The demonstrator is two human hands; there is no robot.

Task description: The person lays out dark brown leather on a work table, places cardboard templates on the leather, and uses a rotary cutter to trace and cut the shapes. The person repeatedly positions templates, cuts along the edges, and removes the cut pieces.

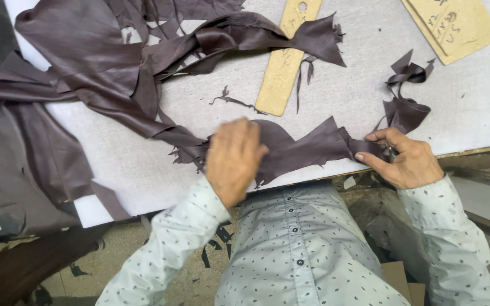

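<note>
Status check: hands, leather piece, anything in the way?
Left hand flat on leather piece. Right hand pinching its end. Leather scraps and cardboard template nearby.

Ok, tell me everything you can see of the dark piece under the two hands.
The leather piece is dark purplish-brown, thin and limp, with ragged, irregularly cut edges. It lies flat near the front edge of the grey cutting board. The left hand presses palm-down on its left end; the right hand pinches its narrow right end. Leftward it runs into a larger heap of the same leather.
</note>
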